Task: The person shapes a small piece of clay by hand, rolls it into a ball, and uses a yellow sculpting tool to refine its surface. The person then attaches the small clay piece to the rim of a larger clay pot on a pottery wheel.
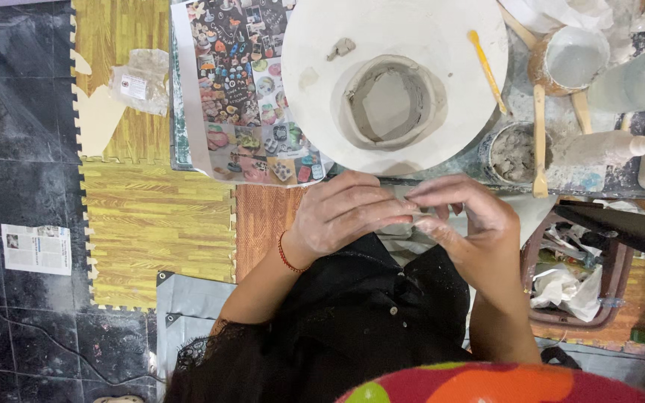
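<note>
Head view: clay bit (417,217) pinched between left hand (337,216), right hand (472,224) (fingertips meeting).

The person wore a black garment (352,313) with small buttons down the front and a lace-trimmed edge at the left sleeve. A thin red cord bracelet (287,256) circled the left wrist. Both hands carried pale clay dust.

1. My low work table (442,177) is my landmark; its top is smeared with grey.
2. Left of it, yellow wood-grain foam mats (151,224) interlock over a dark tiled floor (16,112).
3. Below its near edge lies an orange mat (259,216).
4. Further left, a newspaper sheet (36,248) rests on the tiles.
5. A grey tarp (188,306) lies below the mats.
</note>
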